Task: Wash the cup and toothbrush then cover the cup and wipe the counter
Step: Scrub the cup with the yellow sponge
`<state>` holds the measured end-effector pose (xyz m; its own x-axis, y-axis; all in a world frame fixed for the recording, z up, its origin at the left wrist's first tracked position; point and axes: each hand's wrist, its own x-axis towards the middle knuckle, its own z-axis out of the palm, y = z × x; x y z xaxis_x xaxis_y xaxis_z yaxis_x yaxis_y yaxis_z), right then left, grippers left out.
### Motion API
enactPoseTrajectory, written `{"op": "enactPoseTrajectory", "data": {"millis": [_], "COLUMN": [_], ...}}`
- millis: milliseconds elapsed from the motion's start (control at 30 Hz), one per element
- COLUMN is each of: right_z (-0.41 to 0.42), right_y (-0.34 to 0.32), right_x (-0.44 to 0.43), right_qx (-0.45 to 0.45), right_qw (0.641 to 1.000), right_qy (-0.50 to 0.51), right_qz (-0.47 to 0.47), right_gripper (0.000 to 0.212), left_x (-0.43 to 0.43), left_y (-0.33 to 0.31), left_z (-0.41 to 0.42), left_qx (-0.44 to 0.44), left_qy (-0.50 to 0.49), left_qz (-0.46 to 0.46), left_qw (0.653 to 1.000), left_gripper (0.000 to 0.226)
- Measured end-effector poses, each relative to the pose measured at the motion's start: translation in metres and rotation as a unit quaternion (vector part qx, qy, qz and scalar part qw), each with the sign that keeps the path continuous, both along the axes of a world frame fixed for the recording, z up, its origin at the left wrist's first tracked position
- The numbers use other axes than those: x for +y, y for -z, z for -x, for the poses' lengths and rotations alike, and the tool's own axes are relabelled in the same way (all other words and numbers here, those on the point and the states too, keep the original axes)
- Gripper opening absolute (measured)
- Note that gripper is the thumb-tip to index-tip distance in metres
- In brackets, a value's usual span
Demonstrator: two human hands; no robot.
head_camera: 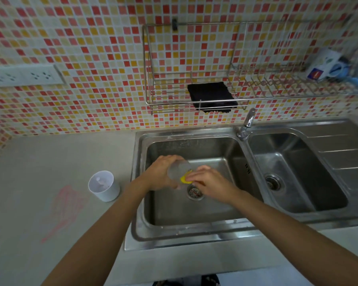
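I hold the clear cup (179,171) on its side over the left sink (194,228), my left hand (163,172) wrapped round its base, its mouth pointing right at my right hand (211,182). Those fingers pinch a yellow sponge (185,178) against the rim. The white cover (103,185) stands on the counter (50,162), nearer my left. I can read no writing.
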<state>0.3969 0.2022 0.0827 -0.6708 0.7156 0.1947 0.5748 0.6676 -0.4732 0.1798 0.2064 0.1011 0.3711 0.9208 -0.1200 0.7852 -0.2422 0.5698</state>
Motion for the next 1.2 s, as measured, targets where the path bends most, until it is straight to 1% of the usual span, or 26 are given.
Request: {"op": "enactPoseTrajectory", "data": {"millis": [67,100,167,267,367,400,467,533,567,600,667,700,733,767,800,833,867,900,967,1000,1033,1067,1100,1133,1167,1200], "right_z": [0.003,0.007,0.015,0.022,0.029,0.032,0.038,0.044,0.048,0.052,0.056,0.058,0.058,0.057,0.056,0.054,0.052,0.049,0.044,0.042,0.041,0.042,0.043,0.044,0.043,0.04], "right_y": [-0.002,-0.003,-0.004,-0.005,-0.01,-0.01,-0.009,-0.007,-0.006,-0.006,-0.007,-0.006,-0.006,-0.005,-0.004,-0.004,-0.008,-0.014,-0.019,-0.017,-0.011,-0.003,0.003,0.005,0.007,0.008], "right_x": [0.008,0.009,0.009,0.009,0.007,0.007,0.006,0.002,-0.001,-0.006,-0.01,-0.011,-0.01,-0.009,-0.007,-0.004,-0.001,0.001,0.002,0.001,0.0,-0.003,-0.007,-0.011,-0.013,-0.012], "right_qx": [-0.045,-0.063,-0.076,-0.067,-0.041,-0.041,-0.045,-0.021,0.01,0.046,0.108,0.116,0.103,0.07,0.02,-0.037,-0.085,-0.114,-0.116,-0.098,-0.072,-0.034,0.013,0.055,0.081,0.082], "right_qw": [0.991,0.987,0.983,0.982,0.983,0.982,0.982,0.987,0.991,0.992,0.977,0.972,0.976,0.986,0.995,0.994,0.984,0.971,0.952,0.951,0.956,0.971,0.983,0.986,0.985,0.987], "right_qy": [-0.041,-0.042,-0.025,0.022,0.051,0.053,0.065,0.088,0.101,0.116,0.152,0.158,0.15,0.129,0.099,0.073,0.057,0.049,0.058,0.073,0.093,0.111,0.132,0.15,0.153,0.135], "right_qz": [-0.116,-0.14,-0.163,-0.175,-0.174,-0.175,-0.174,-0.133,-0.087,-0.021,0.102,0.13,0.121,0.076,0.008,-0.073,-0.144,-0.202,-0.276,-0.285,-0.268,-0.211,-0.13,-0.045,0.015,0.033], "right_gripper": [0.032,0.031,0.03,0.035,0.041,0.043,0.043,0.036,0.032,0.029,0.026,0.025,0.024,0.025,0.026,0.03,0.035,0.038,0.036,0.036,0.037,0.037,0.035,0.03,0.026,0.024], "left_x": [0.003,0.006,0.009,0.007,0.006,0.006,0.006,0.007,0.008,0.009,0.011,0.012,0.012,0.012,0.012,0.013,0.015,0.015,0.016,0.017,0.017,0.018,0.018,0.019,0.019,0.017], "left_y": [-0.005,-0.006,-0.006,-0.005,0.002,0.004,0.005,0.003,0.002,0.002,0.002,0.001,0.001,0.001,0.001,0.002,0.003,0.002,-0.002,-0.005,-0.006,-0.007,-0.006,-0.004,0.0,0.003], "left_z": [0.005,0.008,0.014,0.019,0.02,0.02,0.023,0.027,0.03,0.033,0.039,0.04,0.041,0.04,0.039,0.038,0.037,0.035,0.032,0.03,0.029,0.027,0.026,0.024,0.023,0.02], "left_qx": [-0.02,-0.026,-0.034,-0.053,-0.062,-0.067,-0.083,-0.091,-0.086,-0.075,-0.014,0.02,0.043,0.053,0.056,0.055,0.056,0.055,0.048,0.044,0.04,0.036,0.031,0.03,0.03,0.033], "left_qy": [0.011,0.015,0.013,-0.002,-0.011,-0.015,-0.023,-0.028,-0.021,-0.011,0.012,0.018,0.022,0.029,0.039,0.052,0.063,0.07,0.07,0.069,0.068,0.066,0.063,0.062,0.063,0.064], "left_qz": [0.015,0.022,0.032,0.032,-0.019,-0.039,-0.067,-0.07,-0.066,-0.071,-0.099,-0.108,-0.112,-0.109,-0.103,-0.099,-0.096,-0.098,-0.1,-0.101,-0.106,-0.111,-0.112,-0.107,-0.102,-0.095], "left_qw": [1.0,0.999,0.999,0.998,0.998,0.997,0.994,0.993,0.994,0.995,0.995,0.994,0.993,0.992,0.992,0.992,0.992,0.991,0.991,0.991,0.991,0.991,0.991,0.992,0.992,0.993], "left_gripper": [0.085,0.085,0.087,0.092,0.104,0.102,0.092,0.085,0.084,0.085,0.086,0.086,0.085,0.084,0.085,0.088,0.09,0.092,0.092,0.092,0.091,0.09,0.09,0.089,0.087,0.085]}}
